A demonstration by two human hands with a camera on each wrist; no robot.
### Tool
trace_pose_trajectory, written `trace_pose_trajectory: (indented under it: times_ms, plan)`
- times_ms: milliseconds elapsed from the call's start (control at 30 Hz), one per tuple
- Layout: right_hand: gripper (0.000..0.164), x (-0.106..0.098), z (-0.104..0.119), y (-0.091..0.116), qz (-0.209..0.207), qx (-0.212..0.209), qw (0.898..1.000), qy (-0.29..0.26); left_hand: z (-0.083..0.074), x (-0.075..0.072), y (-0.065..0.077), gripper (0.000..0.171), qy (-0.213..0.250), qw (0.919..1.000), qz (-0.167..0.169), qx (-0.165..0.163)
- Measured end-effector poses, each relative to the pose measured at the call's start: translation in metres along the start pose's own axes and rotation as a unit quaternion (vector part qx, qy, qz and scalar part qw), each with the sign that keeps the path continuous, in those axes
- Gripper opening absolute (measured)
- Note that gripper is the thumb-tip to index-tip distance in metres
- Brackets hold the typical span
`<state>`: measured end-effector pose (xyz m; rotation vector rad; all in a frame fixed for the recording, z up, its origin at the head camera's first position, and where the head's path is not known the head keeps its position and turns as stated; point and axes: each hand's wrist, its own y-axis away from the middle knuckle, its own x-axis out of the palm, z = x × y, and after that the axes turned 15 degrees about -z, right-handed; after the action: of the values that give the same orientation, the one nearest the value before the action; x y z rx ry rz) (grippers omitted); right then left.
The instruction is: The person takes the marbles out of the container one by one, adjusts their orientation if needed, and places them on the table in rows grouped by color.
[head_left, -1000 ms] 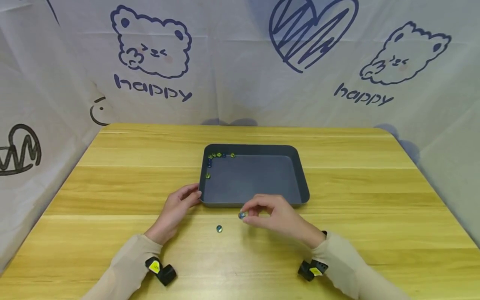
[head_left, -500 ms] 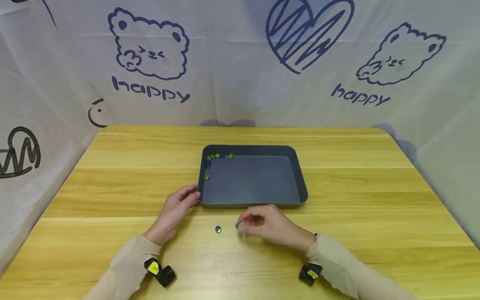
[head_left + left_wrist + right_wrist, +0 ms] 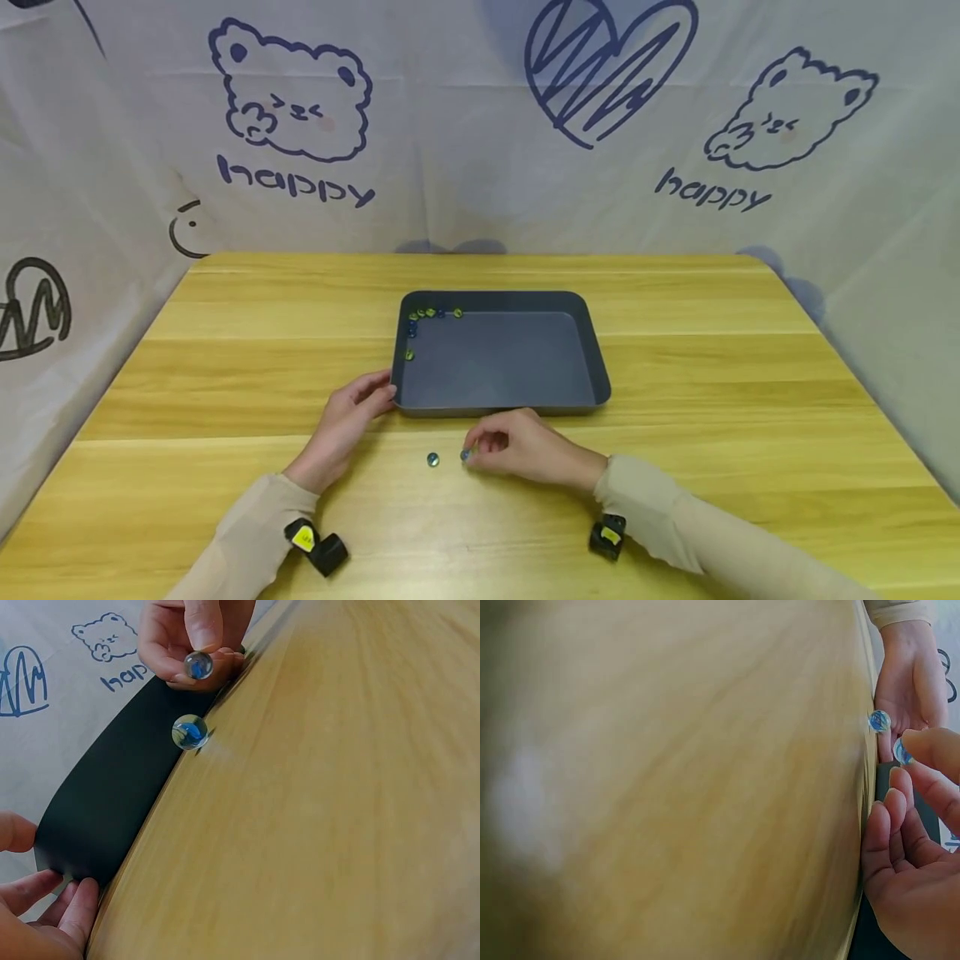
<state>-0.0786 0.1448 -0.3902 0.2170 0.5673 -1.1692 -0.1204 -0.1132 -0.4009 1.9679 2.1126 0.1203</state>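
Note:
My right hand [image 3: 525, 450] pinches a clear glass marble [image 3: 465, 455] with a blue core between thumb and fingertips, low in front of the dark grey tray [image 3: 495, 411]. A second clear and blue marble [image 3: 432, 459] lies on the table just left of it. In the left wrist view the held marble [image 3: 199, 666] shows beyond the loose marble [image 3: 190, 732]. My left hand [image 3: 345, 425] rests its fingertips against the tray's near left corner. Inside the tray, several yellow-green marbles [image 3: 458, 313] and dark blue marbles [image 3: 412, 329] lie along the far and left walls.
The wooden table [image 3: 712, 358] extends around the tray on all sides. A white cloth [image 3: 465, 167] with drawn bears and a heart hangs behind it. Black wrist cameras [image 3: 322, 550] are strapped to both sleeves.
My right hand has come back from the tray's near rim toward the body and moved left, bringing its marble closer to the loose one. My left hand stays at the tray's corner.

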Motion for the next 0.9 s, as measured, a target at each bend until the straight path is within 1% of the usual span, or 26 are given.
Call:
trace_pose_trajectory:
  times_ms: [233,567,900]
  plan:
    - [0.006,0.0011,-0.0006,-0.0008,-0.004,-0.020,1.000,0.018,0.0018,-0.0009,0.0007,0.047,0.000,1.0000,0.000,-0.001]
    - [0.006,0.0024,-0.0035,-0.0015,-0.006,-0.041,0.998,0.050,0.0004,0.0002,0.0005,0.047,0.000,1.0000,-0.002,-0.002]
    - [0.006,0.0028,-0.0036,-0.0025,0.000,-0.059,0.996,0.070,0.0010,0.0008,0.0001,0.046,0.002,1.0000,-0.004,0.003]
